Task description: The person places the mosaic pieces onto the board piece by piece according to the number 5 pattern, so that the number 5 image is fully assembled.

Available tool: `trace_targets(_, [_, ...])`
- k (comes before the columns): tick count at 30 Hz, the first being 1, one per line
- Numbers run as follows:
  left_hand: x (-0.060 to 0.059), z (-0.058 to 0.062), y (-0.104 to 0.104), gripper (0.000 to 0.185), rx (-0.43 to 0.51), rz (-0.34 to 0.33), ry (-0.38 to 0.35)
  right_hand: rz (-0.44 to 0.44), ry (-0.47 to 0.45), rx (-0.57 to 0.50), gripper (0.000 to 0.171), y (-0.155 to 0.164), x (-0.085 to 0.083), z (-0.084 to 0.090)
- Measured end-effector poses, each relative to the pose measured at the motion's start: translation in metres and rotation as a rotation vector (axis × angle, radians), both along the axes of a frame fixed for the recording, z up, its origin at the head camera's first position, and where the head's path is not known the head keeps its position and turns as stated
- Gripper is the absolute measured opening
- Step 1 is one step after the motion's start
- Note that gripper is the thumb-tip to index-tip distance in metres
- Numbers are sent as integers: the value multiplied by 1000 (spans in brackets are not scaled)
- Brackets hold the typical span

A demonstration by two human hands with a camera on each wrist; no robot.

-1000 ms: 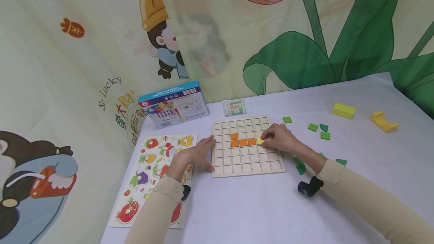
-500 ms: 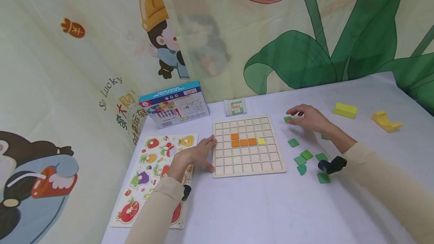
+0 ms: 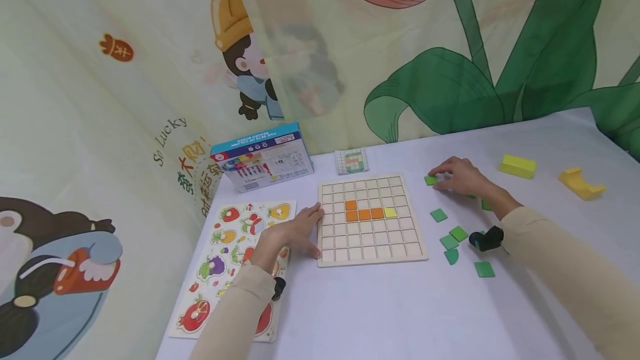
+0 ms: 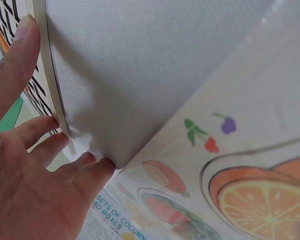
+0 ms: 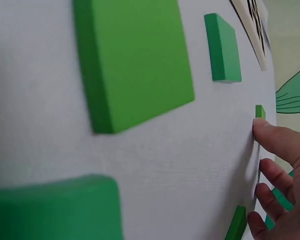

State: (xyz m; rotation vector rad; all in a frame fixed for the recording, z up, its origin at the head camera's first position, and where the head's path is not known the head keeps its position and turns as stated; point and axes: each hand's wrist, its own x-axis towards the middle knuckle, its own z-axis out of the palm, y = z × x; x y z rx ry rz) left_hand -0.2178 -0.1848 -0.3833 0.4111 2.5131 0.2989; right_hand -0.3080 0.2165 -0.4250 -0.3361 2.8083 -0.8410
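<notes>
A wooden grid board [image 3: 372, 263] lies on the table with several orange tiles [image 3: 364, 214] and one yellow tile [image 3: 390, 213] in its squares. Along the board's left edge rests my left hand [image 3: 295, 232], fingers spread; the left wrist view has the thumb and two fingertips at the wooden rim. Beyond the board's right side, my right hand [image 3: 462, 176] pinches a green square tile [image 3: 430, 180] between thumb and fingers, low at the table. In the right wrist view the thumb [image 5: 277, 137] meets that tile's near end; its far side is hidden.
Several loose green tiles [image 3: 439, 215] lie near the right forearm. A yellow block [image 3: 518, 166] and a yellow arch piece [image 3: 581, 183] sit farther right. A fruit puzzle board [image 3: 235, 232] lies under the left arm; a box [image 3: 262, 157] and a pattern card [image 3: 351, 161] are behind.
My right hand has left the yellow tile on the grid board and moved right and back to the green tile, closing its fingers on it. The left hand stays at the board's edge.
</notes>
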Motion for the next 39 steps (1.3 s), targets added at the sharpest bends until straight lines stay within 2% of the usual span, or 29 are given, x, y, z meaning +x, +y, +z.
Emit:
trace_targets(3, [1,0,0,99,-4,-2,4,-23,-4,-9,38,-1,2,-1])
trace_targets(10, [0,-1,0,98,-10,-8,8,-49,-5,0,37,-3,4,0])
trace_targets(17, [1,-1,0,99,-6,4,4,-57,50,16,37,-13,5,1])
trace_targets(24, [3,0,1,98,-12,16,6,-59,27,0,36,-53,6,10])
trace_targets(30, [2,-1,0,98,-8,13,4,9,54,-16,33,-86,7,11])
trace_targets(35, [1,-3,0,99,-4,18,3,38,63,-10,30,-102,9,8])
trace_targets(39, [0,-3,0,99,-4,18,4,21,32,1,31,-107,10,5])
